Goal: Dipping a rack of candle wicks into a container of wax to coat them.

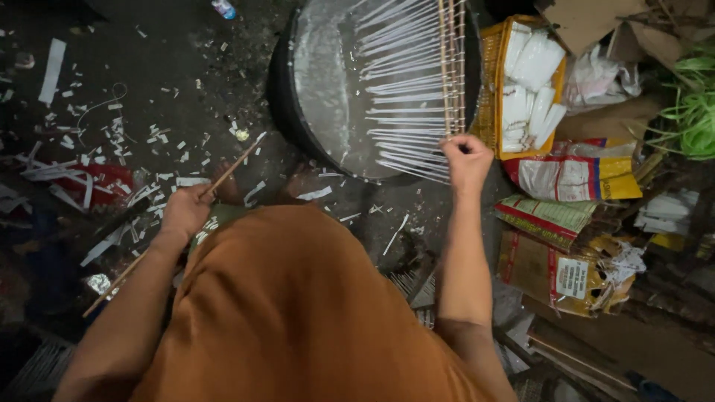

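Over the round dark vat (313,89), the right hand (468,160) pinches a wooden rack (451,67) of white candles (402,82) (already coated, hanging above it), while the left hand (186,210) fists a thin stick (223,177).

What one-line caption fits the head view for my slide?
Left hand holds a thin wooden stick; right hand grips a frame of white candles over a round metal vat.

Dim light over my dark floor (186,67), littered with white scraps (112,138); sacks (573,179) and cardboard (588,18) crowd its right side.
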